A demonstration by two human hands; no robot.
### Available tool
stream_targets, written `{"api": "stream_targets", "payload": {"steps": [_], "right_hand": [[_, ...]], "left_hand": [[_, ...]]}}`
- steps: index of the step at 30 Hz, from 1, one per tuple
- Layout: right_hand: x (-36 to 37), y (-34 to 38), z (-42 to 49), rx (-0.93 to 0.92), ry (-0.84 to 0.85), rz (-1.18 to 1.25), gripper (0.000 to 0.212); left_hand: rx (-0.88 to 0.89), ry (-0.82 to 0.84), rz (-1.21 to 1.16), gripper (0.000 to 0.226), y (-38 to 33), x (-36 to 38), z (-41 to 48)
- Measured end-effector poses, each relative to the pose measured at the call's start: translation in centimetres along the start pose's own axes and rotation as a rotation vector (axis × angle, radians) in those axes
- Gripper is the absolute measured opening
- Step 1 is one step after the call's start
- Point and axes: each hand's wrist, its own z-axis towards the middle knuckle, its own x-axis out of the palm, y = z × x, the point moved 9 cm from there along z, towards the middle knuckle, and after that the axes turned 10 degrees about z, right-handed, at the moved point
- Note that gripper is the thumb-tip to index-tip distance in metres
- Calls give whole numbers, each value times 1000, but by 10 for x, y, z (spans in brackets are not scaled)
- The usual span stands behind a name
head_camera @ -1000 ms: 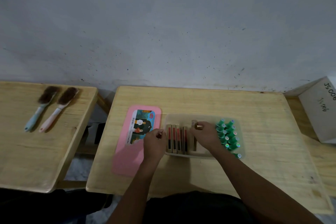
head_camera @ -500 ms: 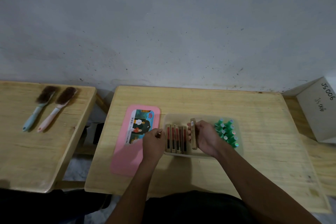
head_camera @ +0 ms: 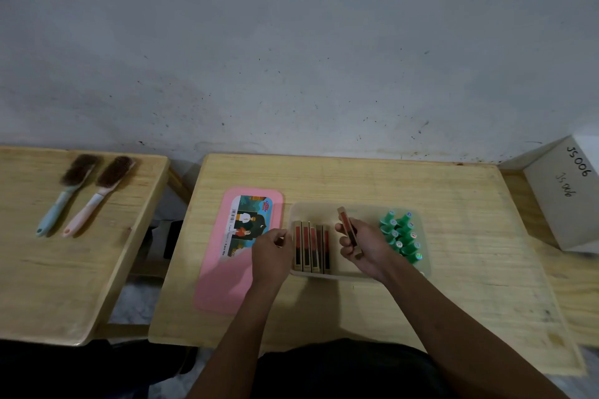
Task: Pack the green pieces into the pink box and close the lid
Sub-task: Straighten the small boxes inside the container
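A translucent box (head_camera: pixel 359 209) stands on the middle table. Several green pieces (head_camera: pixel 402 235) are bunched in its right end. Several slim tan-and-red packets (head_camera: pixel 311 248) stand in a row in its left end. My right hand (head_camera: pixel 364 248) is shut on one more tan-and-red packet (head_camera: pixel 347 227), held lifted and tilted above the box's middle. My left hand (head_camera: pixel 270 251) rests at the box's left edge, fingers curled; whether it holds anything cannot be told. The pink lid (head_camera: pixel 235 249) with a picture label lies flat to the left of the box.
A second wooden table on the left carries a blue-handled brush (head_camera: pixel 63 194) and a pink-handled brush (head_camera: pixel 97 196). A white carton marked JS006 (head_camera: pixel 573 194) stands at the right edge. The grey wall runs behind the tables. A gap separates the two tables.
My right hand has lifted one tan-and-red packet up out of the box's middle and tilted it. My left hand stays at the box's left edge.
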Motion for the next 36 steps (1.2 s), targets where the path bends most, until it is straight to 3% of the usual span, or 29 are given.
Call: {"api": "stream_targets", "payload": {"steps": [5,13,19,25,36], "right_hand": [[-2,0,1,-51,4,-124,32],[7,5,7,-291,-91,-848,59],[8,-2,22,-359,-167,-875,23],[13,4,19,-442,-204,-1021,25],[9,-5,18,-338,-110,-998,9]], "left_hand": [[10,-11,12,16,-1,-1,0],[-7,-17,11,20,3,-1,2],[-13,-14,8,20,1,-2,1],[-11,-20,-16,20,1,-3,-2],[-2,-26,-7,19,2,-1,0]]}}
